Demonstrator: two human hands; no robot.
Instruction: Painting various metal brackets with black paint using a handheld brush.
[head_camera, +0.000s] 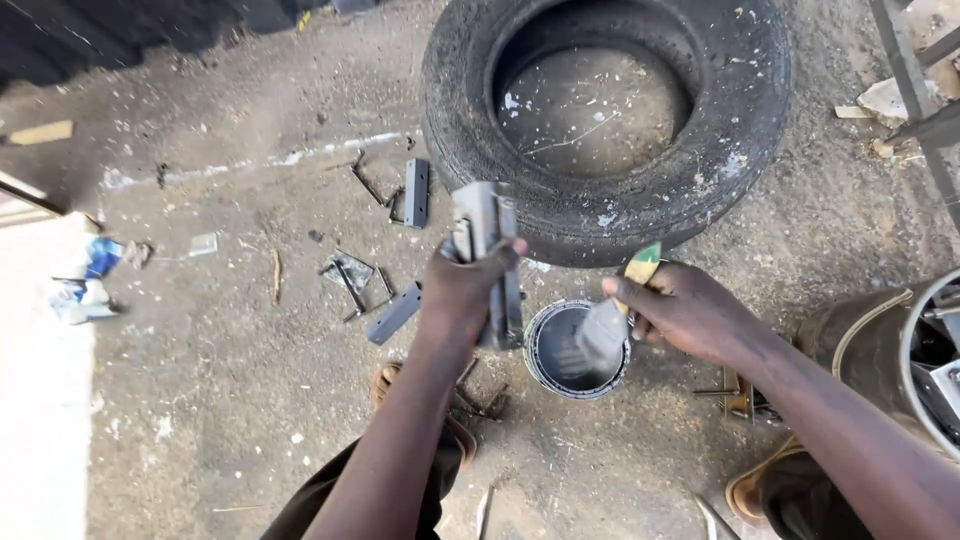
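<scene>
Over the paint can on the floor, the right hand grips a brush dipped in it, while the left hand clasps an upright metal bracket just left of it.

L hand fisted, raised; R hand in pinch grip, both forearms extended fwd
</scene>
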